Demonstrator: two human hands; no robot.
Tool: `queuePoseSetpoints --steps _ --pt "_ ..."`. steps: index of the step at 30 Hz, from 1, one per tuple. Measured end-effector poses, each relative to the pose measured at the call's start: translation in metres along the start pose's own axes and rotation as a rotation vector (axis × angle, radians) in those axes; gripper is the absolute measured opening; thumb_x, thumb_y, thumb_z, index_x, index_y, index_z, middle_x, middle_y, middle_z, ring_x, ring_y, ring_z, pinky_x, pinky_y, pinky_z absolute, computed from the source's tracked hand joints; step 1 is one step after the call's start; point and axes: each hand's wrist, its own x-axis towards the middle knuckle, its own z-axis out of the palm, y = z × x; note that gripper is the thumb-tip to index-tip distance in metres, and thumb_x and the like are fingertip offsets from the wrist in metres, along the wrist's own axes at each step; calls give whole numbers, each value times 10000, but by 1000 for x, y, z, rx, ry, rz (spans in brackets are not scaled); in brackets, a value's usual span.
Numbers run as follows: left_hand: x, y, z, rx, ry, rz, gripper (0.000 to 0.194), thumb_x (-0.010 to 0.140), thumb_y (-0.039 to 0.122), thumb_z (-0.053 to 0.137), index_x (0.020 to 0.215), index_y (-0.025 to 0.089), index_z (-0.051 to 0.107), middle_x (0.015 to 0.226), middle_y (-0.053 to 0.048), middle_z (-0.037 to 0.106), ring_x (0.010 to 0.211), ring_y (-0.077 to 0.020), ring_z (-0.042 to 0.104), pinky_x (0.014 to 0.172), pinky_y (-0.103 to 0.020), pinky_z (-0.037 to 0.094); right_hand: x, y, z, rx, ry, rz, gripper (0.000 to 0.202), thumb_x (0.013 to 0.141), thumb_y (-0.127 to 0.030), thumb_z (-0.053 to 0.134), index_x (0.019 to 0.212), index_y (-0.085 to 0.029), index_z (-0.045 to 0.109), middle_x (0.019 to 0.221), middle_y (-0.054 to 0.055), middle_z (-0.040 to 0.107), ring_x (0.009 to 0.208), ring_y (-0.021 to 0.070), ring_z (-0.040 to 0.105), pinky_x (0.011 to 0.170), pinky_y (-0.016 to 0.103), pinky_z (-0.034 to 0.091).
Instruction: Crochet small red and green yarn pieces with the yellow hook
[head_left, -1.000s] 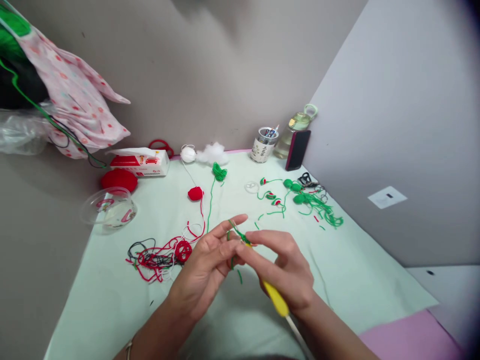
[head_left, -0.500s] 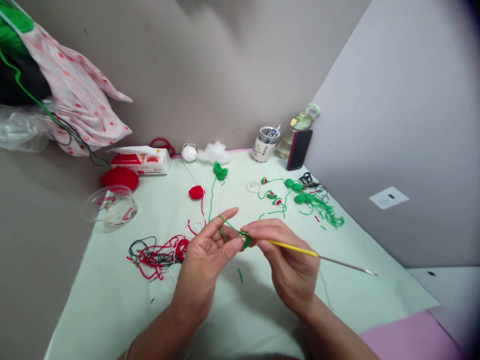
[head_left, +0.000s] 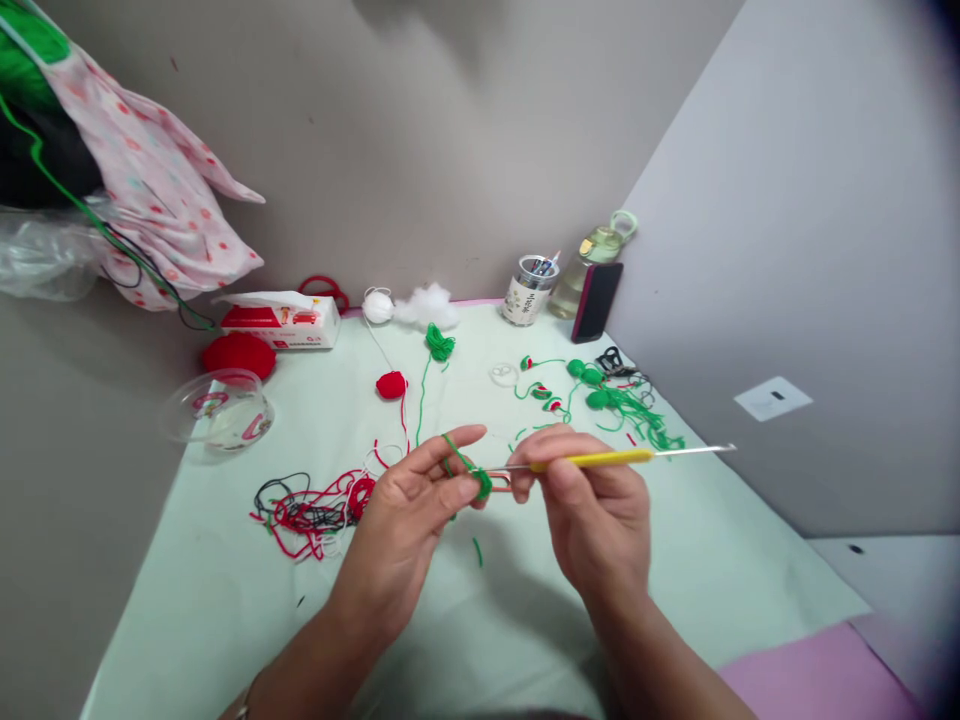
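Between thumb and fingers of my left hand (head_left: pixel 397 520) is a small green crochet piece (head_left: pixel 484 487), with green yarn running up over the raised index finger. A small orange-red loop (head_left: pixel 501 482), like a clip or stitch marker, sticks out from its right side. My right hand (head_left: pixel 604 520) grips a crochet hook (head_left: pixel 611 459) by its yellow handle. One metal end reaches the green piece, and the other points right. From the left hand the yarn leads back to a small green yarn bundle (head_left: pixel 440 343).
Tangled red, black and white yarn (head_left: pixel 315 515) lies left of my hands. A red yarn ball (head_left: pixel 391 385) sits further back. Green crocheted pieces (head_left: pixel 598 398) lie at right. Behind stand a pen can (head_left: pixel 525 295), a phone (head_left: pixel 598 303), a bottle (head_left: pixel 585 270) and a tissue box (head_left: pixel 300 325).
My right hand has drawn back to the right from the green piece. The hook has swung from slanting down to nearly level, uncovering its metal tip and the orange-red loop.
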Motion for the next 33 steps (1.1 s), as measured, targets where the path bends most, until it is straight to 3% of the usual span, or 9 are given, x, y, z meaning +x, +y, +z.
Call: queuePoseSetpoints --steps 4,9,16,24,33 --pt "-3 -5 2 69 -21 24 375 784 248 947 1149 287 867 810 18 689 831 -130 652 884 -259 523 -2 6 5 27 -63 20 147 1036 -286 689 1048 -281 836 966 46 789 844 177 729 666 298 619" --pt "-3 -4 3 11 -30 -12 473 796 259 938 1254 297 828 910 5 728 853 -131 625 868 -270 488 -3 9 3 95 -76 31 171 1038 -248 686 1098 -300 837 981 27 759 782 140 711 686 288 621" --pt "1 -5 -1 -12 -61 -49 470 788 280 948 1242 260 828 828 -3 741 859 -166 656 952 -333 466 0 9 1 103 -101 84 129 1014 -284 719 1057 -258 838 933 41 758 729 150 716 652 300 645" --pt "2 2 -2 -62 -56 -73 453 741 257 971 1180 235 862 818 8 652 758 -119 596 793 -270 490 4 13 -1 180 6 113 179 1019 -362 709 984 -240 836 879 46 771 671 143 708 571 269 634" --pt "2 -1 -1 50 38 36 401 723 269 975 1113 260 882 856 -5 689 852 -144 613 832 -260 500 2 13 -3 162 -20 123 174 1038 -330 678 998 -243 824 894 39 752 693 150 715 608 293 643"
